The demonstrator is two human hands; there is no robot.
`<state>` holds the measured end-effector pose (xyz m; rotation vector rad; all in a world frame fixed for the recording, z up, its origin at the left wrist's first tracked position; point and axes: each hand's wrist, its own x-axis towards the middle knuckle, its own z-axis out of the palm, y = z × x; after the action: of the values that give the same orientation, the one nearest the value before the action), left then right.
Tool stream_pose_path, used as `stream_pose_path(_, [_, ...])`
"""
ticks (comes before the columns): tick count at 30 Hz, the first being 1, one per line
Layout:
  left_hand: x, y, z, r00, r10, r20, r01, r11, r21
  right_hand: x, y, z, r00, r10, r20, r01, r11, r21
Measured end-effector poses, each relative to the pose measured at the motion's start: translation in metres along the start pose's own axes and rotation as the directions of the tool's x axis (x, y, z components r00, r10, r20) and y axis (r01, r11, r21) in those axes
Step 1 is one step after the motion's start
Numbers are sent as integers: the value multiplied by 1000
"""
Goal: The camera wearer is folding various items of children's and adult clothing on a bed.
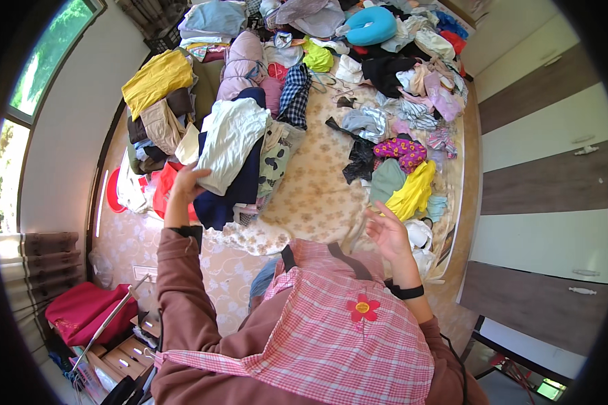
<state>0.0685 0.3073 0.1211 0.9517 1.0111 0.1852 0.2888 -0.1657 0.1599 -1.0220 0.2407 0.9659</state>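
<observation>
My left hand is at the near left corner of a white folded garment, its fingers closed on the edge. That garment lies on dark navy folded cloth, on top of a stack at the left of the bed. My right hand hovers palm up with the fingers apart, holding nothing. Just beyond it lie a yellow garment and a grey-green one. A purple patterned garment and a crumpled black one are farther back.
Folded clothes, a yellow one on top, are stacked at the left. A loose heap with a blue neck pillow covers the far right of the bed. Drawers line the right wall. A red bag is at the lower left.
</observation>
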Motion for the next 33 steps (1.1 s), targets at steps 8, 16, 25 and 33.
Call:
stream_pose_path(8, [-9, -53, -8, 809, 357, -468, -114, 875, 470, 11, 4, -10, 992, 54, -110, -55, 998, -4])
stream_pose_path(16, [-16, -22, 113, 376, 914, 153, -136, -109, 985, 47, 22, -5, 980, 102, -169, -127, 982, -141])
stream_pose_path(25, [53, -73, 104, 750, 662, -14, 129, -125, 984, 158, -12, -14, 978, -50, -201, -61, 856, -513])
stream_pose_path(33, [62, -89, 94, 721, 693, 12, 165, -188, 968, 318, -74, -38, 782, -615, -104, -283, -201, -938])
